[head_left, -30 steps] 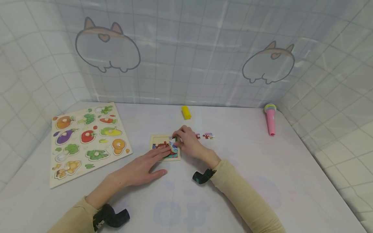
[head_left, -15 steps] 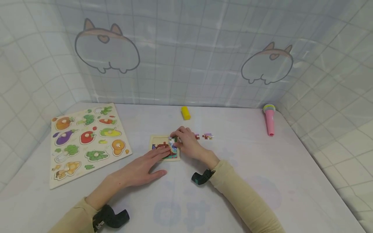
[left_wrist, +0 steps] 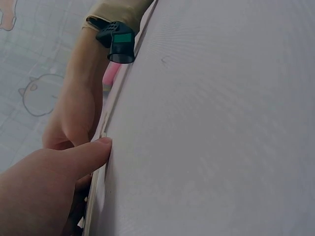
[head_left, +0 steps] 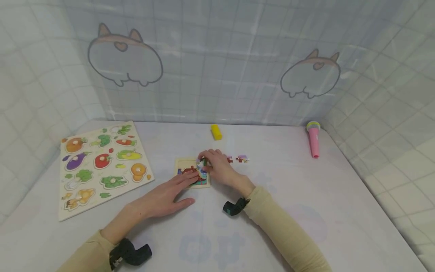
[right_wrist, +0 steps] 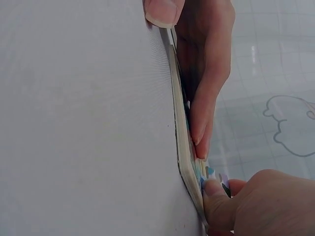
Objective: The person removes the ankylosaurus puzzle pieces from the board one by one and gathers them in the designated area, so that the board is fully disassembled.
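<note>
A small wooden jigsaw puzzle in a pale frame lies flat at the middle of the table, part of its picture filled in. My left hand rests on it with straight fingers, covering its lower part, the thumb spread on the tabletop. At the upper right of the frame my right hand pinches a puzzle piece between thumb and fingers. The right wrist view has this piece tilted at the board's surface beside the left fingertips. Two loose puzzle pieces lie just right of the right hand.
A large vegetable peg board lies on the left. A yellow block sits behind the puzzle, and a pink toy microphone lies at the back right. Tiled-pattern curtains enclose the table's back and sides.
My right hand has shifted slightly left over the frame, bringing the pinched puzzle piece further onto the board. The left hand has stayed in place.
</note>
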`<state>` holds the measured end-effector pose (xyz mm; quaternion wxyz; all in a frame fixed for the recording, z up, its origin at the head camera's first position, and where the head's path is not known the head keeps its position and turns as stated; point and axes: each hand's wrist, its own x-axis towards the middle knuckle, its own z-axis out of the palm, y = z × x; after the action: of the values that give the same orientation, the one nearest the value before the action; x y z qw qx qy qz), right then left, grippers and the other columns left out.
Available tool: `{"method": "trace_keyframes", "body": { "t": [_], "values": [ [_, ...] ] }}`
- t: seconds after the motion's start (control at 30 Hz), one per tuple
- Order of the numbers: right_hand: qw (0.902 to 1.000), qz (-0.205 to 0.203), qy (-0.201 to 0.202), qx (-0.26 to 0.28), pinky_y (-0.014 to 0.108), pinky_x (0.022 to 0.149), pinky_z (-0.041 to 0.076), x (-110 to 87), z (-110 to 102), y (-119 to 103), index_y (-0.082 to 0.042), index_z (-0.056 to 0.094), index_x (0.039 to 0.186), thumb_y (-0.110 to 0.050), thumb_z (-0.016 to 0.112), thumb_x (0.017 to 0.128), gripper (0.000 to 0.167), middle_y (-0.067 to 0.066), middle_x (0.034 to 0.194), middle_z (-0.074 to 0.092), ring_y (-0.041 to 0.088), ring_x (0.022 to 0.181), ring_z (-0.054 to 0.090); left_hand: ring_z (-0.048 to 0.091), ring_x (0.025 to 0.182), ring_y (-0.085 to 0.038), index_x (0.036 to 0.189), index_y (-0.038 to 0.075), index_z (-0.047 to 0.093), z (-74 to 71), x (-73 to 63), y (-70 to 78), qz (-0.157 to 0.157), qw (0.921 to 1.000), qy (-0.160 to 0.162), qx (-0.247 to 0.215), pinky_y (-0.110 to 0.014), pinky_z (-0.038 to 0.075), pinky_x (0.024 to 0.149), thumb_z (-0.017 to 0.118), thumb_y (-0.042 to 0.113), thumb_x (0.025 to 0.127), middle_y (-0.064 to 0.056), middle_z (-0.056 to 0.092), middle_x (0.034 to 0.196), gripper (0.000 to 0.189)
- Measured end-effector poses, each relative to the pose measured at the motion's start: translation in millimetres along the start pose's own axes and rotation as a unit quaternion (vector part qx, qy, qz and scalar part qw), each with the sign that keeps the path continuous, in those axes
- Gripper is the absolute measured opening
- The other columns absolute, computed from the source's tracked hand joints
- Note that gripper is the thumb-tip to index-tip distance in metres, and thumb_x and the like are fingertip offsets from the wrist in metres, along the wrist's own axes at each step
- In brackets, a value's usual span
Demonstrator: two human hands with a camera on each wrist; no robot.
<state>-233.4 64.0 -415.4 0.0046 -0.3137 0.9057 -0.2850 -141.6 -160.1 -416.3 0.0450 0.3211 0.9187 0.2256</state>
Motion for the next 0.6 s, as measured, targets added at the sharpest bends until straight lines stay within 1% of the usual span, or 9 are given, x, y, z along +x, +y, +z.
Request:
{"method": "trace_keyframes", "body": {
  "t": [0.13, 0.27, 0.47, 0.6],
  "values": [
    [1.0000, -0.002, 0.000, -0.001, 0.034, 0.084, 0.040, -0.6, -0.5, 0.2, -0.017, 0.060, 0.123, -0.012, 0.068, 0.095, 0.029, 0.001, 0.110, 0.064, 0.020, 0.100, 0.049, 0.029, 0.150, -0.025, 0.156, 0.020, 0.037, 0.4, 1.1, 0.0, -0.004, 1.0000, -0.005, -0.002, -0.052, 0.035, 0.116, 0.060, 0.050, 0.097, 0.000, 0.030, 0.163, 0.069],
    [0.9997, -0.020, 0.015, -0.002, 0.034, 0.084, 0.042, -1.3, -1.0, -0.5, -0.016, 0.061, 0.120, -0.009, 0.070, 0.093, 0.029, 0.001, 0.105, 0.066, 0.020, 0.095, 0.050, 0.026, 0.151, -0.023, 0.156, 0.021, 0.036, 0.4, 1.1, 0.4, -0.011, 0.9999, -0.011, -0.005, -0.051, 0.034, 0.118, 0.059, 0.050, 0.097, 0.003, 0.029, 0.164, 0.070],
    [0.9992, -0.025, 0.027, 0.014, 0.030, 0.079, 0.046, -2.0, -2.0, -1.1, -0.013, 0.062, 0.114, -0.005, 0.069, 0.093, 0.024, 0.002, 0.096, 0.066, 0.017, 0.087, 0.055, 0.026, 0.152, -0.023, 0.156, 0.022, 0.036, 1.0, 1.2, 0.6, -0.013, 0.9997, -0.016, -0.010, -0.050, 0.033, 0.118, 0.059, 0.050, 0.097, 0.003, 0.028, 0.164, 0.070],
    [0.9987, -0.029, 0.033, 0.026, 0.028, 0.078, 0.049, -1.3, -1.6, -0.9, -0.011, 0.062, 0.113, -0.004, 0.069, 0.093, 0.022, 0.003, 0.099, 0.069, 0.017, 0.087, 0.059, 0.025, 0.152, -0.022, 0.156, 0.022, 0.036, 1.0, 1.5, 0.4, -0.015, 0.9997, -0.015, -0.011, -0.050, 0.033, 0.118, 0.059, 0.051, 0.097, 0.004, 0.028, 0.164, 0.070]
  ]
}}
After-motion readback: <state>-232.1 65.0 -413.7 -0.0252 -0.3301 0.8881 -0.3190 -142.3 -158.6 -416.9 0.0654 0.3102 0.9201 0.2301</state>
